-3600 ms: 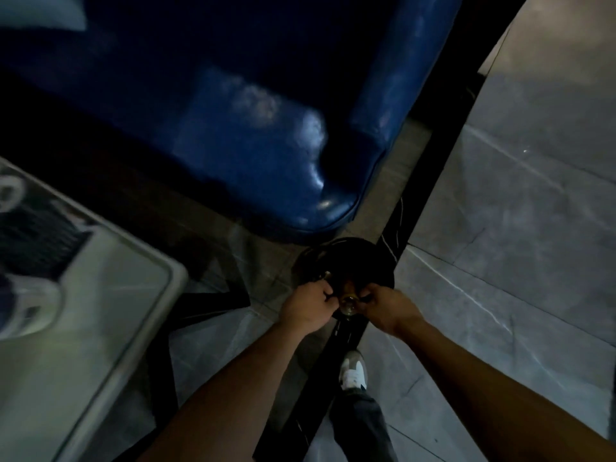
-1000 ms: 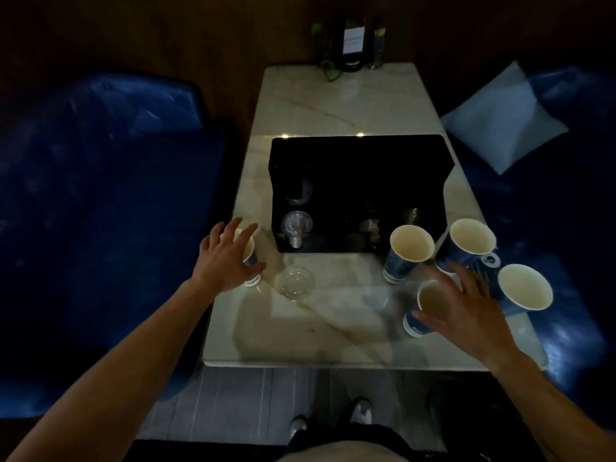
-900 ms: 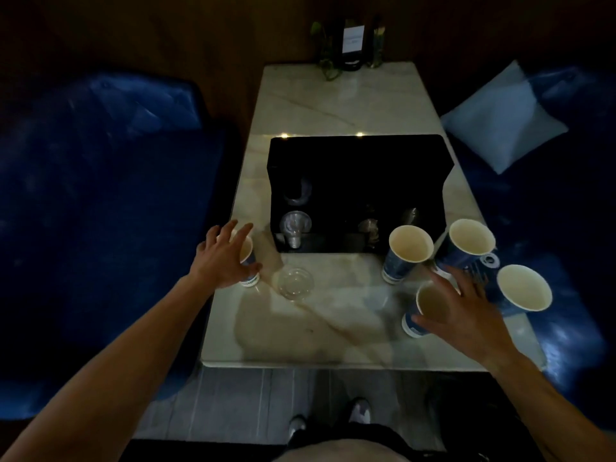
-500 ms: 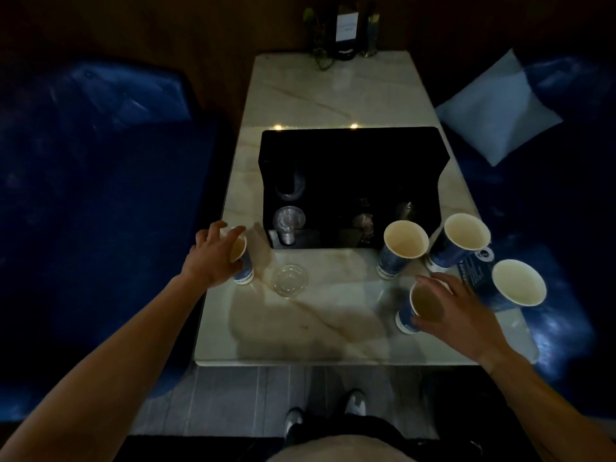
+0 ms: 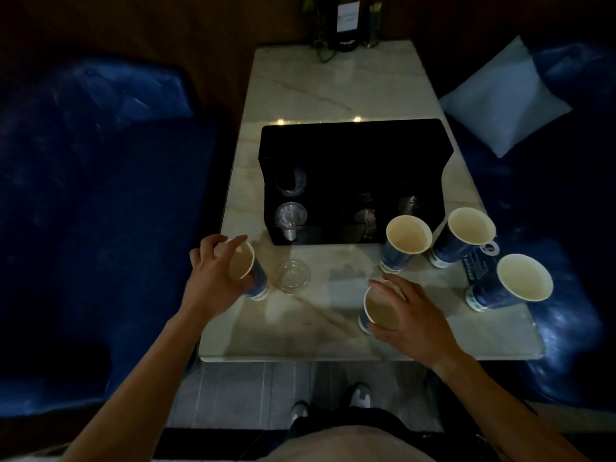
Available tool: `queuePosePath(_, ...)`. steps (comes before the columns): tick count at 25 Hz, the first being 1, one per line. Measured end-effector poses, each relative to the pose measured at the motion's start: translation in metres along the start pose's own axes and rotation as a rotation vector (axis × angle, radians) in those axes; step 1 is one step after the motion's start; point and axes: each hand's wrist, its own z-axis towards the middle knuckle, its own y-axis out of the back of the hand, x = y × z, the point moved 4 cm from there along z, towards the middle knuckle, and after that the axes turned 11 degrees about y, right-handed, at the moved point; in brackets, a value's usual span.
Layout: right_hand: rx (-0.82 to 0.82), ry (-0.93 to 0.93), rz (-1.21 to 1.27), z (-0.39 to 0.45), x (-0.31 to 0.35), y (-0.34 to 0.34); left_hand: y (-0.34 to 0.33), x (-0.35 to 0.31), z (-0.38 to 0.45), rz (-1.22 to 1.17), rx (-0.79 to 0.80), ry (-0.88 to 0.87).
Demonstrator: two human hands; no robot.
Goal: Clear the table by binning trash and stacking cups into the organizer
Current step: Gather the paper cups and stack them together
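Observation:
Several blue paper cups with pale insides stand on the marble table (image 5: 333, 95). My left hand (image 5: 213, 281) grips one paper cup (image 5: 245, 268) near the table's left edge. My right hand (image 5: 410, 318) wraps around another cup (image 5: 376, 311) toward the front. Three more cups (image 5: 405, 241), (image 5: 466, 235), (image 5: 513, 281) stand upright at the right. A black organizer (image 5: 353, 161) sits mid-table, with clear plastic lids (image 5: 290, 216) in its left slots. A clear plastic lid (image 5: 292, 276) lies between my hands.
Blue sofas flank the table at the left (image 5: 100, 195) and right. A pale blue cushion (image 5: 503, 101) rests on the right sofa. Dark bottles and a small plant (image 5: 346, 21) stand at the table's far end. My feet (image 5: 360, 395) show below the table's front edge.
Earlier I faced the floor by the sofa; the view turned to the table. Within the last second both hands closed around their cups, and the right-hand cup moved left toward the front.

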Motion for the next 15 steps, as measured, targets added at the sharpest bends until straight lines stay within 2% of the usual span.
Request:
queuePosePath(9, -0.046, -0.049, 0.231, -0.001, -0.004, -0.010, 0.032, -0.099, -0.057, -0.155, -0.011, -0.270)
queuePosePath(15, -0.098, -0.140, 0.332, -0.010, -0.021, -0.014, 0.041, -0.179, -0.087, -0.097, -0.028, -0.585)
